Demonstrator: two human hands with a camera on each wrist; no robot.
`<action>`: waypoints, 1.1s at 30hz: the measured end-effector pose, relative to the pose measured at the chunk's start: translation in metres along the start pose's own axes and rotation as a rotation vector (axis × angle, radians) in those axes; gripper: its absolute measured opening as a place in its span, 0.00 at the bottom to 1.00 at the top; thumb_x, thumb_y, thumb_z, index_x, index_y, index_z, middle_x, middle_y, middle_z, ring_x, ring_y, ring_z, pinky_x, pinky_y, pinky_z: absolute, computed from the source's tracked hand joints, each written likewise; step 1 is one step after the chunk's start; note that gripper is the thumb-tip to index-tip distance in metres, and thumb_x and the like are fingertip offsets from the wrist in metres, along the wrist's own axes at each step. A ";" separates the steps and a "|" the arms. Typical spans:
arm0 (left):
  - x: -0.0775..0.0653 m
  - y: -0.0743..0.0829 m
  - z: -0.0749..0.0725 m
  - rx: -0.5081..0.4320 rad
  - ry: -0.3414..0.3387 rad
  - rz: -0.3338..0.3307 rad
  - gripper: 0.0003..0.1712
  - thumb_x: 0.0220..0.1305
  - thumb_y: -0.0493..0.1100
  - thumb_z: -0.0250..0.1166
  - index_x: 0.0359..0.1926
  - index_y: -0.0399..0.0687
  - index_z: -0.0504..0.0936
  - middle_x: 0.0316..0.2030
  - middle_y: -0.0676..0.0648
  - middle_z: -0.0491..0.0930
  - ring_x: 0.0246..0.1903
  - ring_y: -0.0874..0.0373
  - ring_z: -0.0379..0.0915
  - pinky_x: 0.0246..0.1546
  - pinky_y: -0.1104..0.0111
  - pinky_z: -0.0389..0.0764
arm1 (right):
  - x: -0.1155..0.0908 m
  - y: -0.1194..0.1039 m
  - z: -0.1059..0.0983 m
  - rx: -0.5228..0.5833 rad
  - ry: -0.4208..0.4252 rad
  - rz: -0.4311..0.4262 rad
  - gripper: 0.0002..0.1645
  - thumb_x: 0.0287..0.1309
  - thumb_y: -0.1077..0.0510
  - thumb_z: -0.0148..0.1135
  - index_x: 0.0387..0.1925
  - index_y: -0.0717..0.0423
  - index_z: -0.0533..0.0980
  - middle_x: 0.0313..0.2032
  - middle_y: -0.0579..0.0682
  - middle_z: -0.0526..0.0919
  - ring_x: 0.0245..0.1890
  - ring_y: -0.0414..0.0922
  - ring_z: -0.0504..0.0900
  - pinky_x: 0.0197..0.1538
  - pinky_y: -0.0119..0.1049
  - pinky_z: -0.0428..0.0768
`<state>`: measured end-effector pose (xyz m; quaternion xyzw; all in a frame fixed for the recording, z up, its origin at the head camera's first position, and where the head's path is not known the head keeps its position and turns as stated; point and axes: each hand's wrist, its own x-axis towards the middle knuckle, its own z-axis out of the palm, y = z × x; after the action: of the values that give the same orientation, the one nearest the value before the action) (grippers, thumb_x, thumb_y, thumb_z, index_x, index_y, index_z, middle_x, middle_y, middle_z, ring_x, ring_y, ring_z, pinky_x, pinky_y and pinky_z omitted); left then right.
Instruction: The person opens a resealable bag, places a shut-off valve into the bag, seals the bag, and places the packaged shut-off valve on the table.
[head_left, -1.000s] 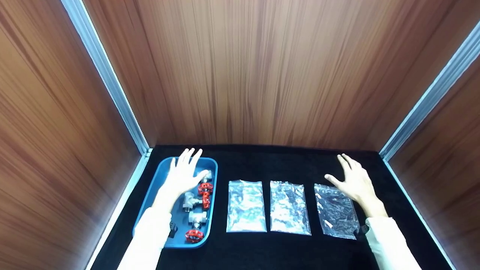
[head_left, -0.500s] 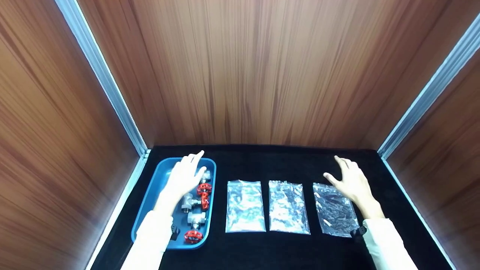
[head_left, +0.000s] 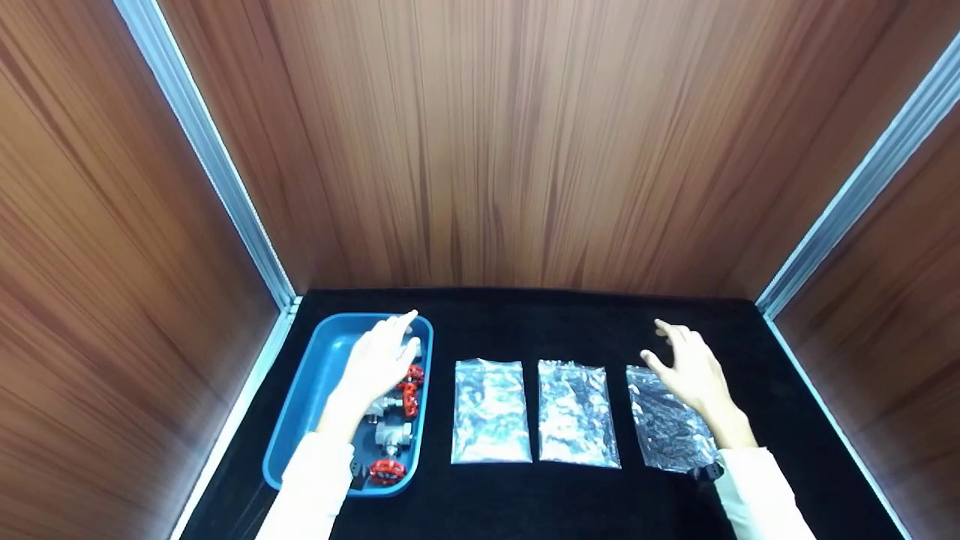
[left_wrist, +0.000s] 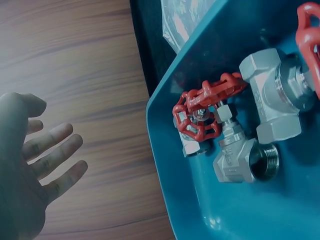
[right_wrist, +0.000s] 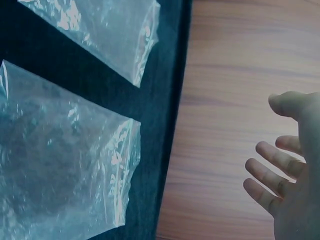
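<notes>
My left hand (head_left: pixel 377 361) hovers over the blue tray (head_left: pixel 300 405), fingers extended and holding nothing. Inside the tray, along its right side, lie several metal valves with red handwheels; one silver valve (left_wrist: pixel 277 95) and another valve (left_wrist: pixel 237 160) show large in the left wrist view. In the head view my left hand hides part of the farthest valve. My right hand (head_left: pixel 690 371), also holding nothing, is held above the rightmost clear plastic bag (head_left: pixel 667 424), its fingers loosely bent. To the left of that lie the middle bag (head_left: pixel 577 412) and the left bag (head_left: pixel 491 412), flat in a row.
A black cloth (head_left: pixel 510 502) covers the work surface. Wood-grain panels (head_left: pixel 487 150) enclose it at the back and sides, with metal posts (head_left: pixel 217 157) at the corners. The tray's raised rim stands beside the left bag.
My left hand has shifted slightly right over the tray, its fingers drawing closer together. My right hand has moved a little left and down, its fingers bending more. The tray and bags stay put.
</notes>
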<state>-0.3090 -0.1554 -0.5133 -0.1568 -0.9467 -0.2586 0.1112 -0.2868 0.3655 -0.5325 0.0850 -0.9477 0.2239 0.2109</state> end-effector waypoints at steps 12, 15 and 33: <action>-0.010 0.005 0.011 -0.015 0.130 0.082 0.26 0.77 0.45 0.62 0.72 0.48 0.77 0.51 0.45 0.87 0.53 0.45 0.83 0.58 0.48 0.83 | -0.007 -0.012 0.011 0.031 0.029 -0.016 0.33 0.63 0.56 0.73 0.67 0.59 0.76 0.55 0.58 0.85 0.56 0.60 0.81 0.56 0.58 0.78; -0.012 0.006 0.014 -0.033 0.138 0.077 0.25 0.77 0.44 0.61 0.71 0.48 0.77 0.51 0.44 0.87 0.52 0.46 0.83 0.58 0.48 0.83 | -0.009 -0.013 0.013 0.033 0.045 -0.024 0.32 0.62 0.56 0.73 0.67 0.59 0.76 0.54 0.57 0.86 0.55 0.58 0.82 0.55 0.57 0.78; -0.026 0.013 0.032 -0.100 0.213 0.078 0.22 0.77 0.43 0.63 0.68 0.49 0.81 0.48 0.46 0.88 0.47 0.49 0.85 0.53 0.48 0.85 | -0.022 -0.034 0.030 0.139 0.079 -0.017 0.30 0.63 0.60 0.73 0.65 0.62 0.78 0.54 0.57 0.87 0.53 0.58 0.85 0.55 0.56 0.80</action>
<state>-0.2843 -0.1346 -0.5416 -0.1708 -0.9085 -0.3163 0.2131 -0.2695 0.3233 -0.5535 0.0984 -0.9201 0.2906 0.2435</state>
